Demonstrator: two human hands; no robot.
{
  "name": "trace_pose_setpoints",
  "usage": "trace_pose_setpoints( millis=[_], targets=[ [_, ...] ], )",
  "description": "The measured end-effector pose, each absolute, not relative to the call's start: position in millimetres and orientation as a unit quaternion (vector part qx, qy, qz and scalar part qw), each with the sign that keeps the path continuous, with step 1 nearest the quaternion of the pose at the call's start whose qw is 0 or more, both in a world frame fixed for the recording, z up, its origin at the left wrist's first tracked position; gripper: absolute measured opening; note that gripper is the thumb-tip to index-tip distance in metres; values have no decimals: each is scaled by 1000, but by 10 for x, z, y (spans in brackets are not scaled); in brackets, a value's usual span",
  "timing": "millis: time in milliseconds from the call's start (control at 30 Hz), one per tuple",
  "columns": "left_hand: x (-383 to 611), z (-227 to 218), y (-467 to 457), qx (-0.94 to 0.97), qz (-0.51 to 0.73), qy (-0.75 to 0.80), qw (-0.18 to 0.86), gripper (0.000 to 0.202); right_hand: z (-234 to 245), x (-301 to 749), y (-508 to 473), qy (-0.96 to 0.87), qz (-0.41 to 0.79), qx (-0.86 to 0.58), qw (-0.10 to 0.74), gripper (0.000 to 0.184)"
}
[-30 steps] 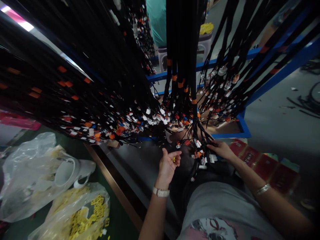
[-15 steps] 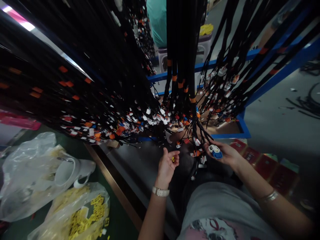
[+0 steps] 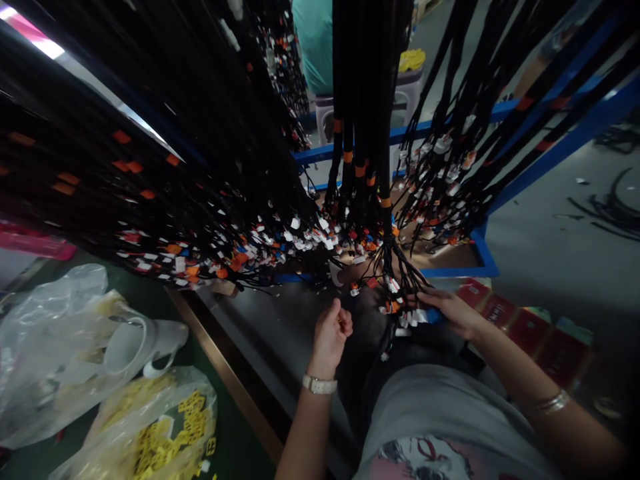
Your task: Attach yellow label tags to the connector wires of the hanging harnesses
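My left hand (image 3: 333,339) is raised left of the hanging wire ends, its fingers curled closed. Small yellow pieces seen in those fingers a moment earlier are now mostly hidden. My right hand (image 3: 453,310) is turned with its back up and grips a blue connector (image 3: 431,316) at the end of a black wire harness (image 3: 387,233). Its fingers reach across the nearby wires; the thumb is hidden. Beside it hang white connectors (image 3: 411,319) and an orange connector (image 3: 393,307) on loose branches, above my lap.
Many black harnesses (image 3: 240,120) hang from a blue-framed rack (image 3: 460,272). At left, a green table (image 3: 237,443) bears a white mug (image 3: 125,347) and a plastic bag of yellow pieces (image 3: 167,427). Red boxes (image 3: 530,333) lie at right. Beyond the rack sits a person in green (image 3: 314,47).
My right hand has rolled over, turning the blue and white connector so its white face no longer shows. The left fingers have curled further round the yellow pieces.
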State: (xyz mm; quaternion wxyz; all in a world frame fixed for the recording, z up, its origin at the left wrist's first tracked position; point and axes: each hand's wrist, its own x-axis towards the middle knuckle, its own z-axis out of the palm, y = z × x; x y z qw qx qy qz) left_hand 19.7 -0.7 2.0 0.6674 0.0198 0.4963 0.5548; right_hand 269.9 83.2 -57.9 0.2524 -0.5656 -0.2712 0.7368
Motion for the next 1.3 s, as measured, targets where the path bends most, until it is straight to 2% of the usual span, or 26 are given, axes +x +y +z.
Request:
trace_pose_setpoints(
  millis=[100, 200, 267, 333, 400, 467, 600, 667, 733, 967, 1133, 1300],
  targets=[
    [181, 28, -6, 23, 548, 486, 680, 51, -701, 2897, 886, -477, 580, -622, 222, 24],
    [179, 52, -6, 26, 536, 483, 692, 56, -708, 2985, 948, -564, 488, -642, 179, 24],
    [187, 65, -8, 27, 533, 486, 692, 56, -658, 2947, 958, -531, 512, -644, 204, 23],
    [197, 65, -9, 28, 535, 494, 685, 55, -603, 2858, 940, -451, 590, -624, 241, 23],
    [199, 55, -9, 26, 540, 504, 674, 53, -577, 2758, 912, -390, 656, -602, 236, 24],
    [192, 42, -5, 15, 543, 506, 670, 52, -594, 2675, 897, -419, 652, -605, 182, 26],
    [164, 37, 4, -16, 541, 480, 691, 49, -692, 2555, 934, -587, 445, -675, 36, 23],
    [157, 43, 6, -25, 536, 467, 703, 49, -736, 2497, 968, -603, 386, -698, 14, 23],
    [157, 48, 7, -29, 531, 458, 712, 48, -765, 2450, 994, -601, 376, -705, 15, 24],
    [145, 42, 6, -37, 539, 445, 714, 46, -775, 2548, 991, -578, 444, -683, 46, 23],
    [140, 47, 7, -39, 538, 456, 709, 47, -689, 2673, 992, -425, 610, -645, 177, 15],
    [147, 60, 15, -42, 533, 456, 711, 47, -560, 2790, 1135, -434, 641, -600, 202, 11]
  ],
)
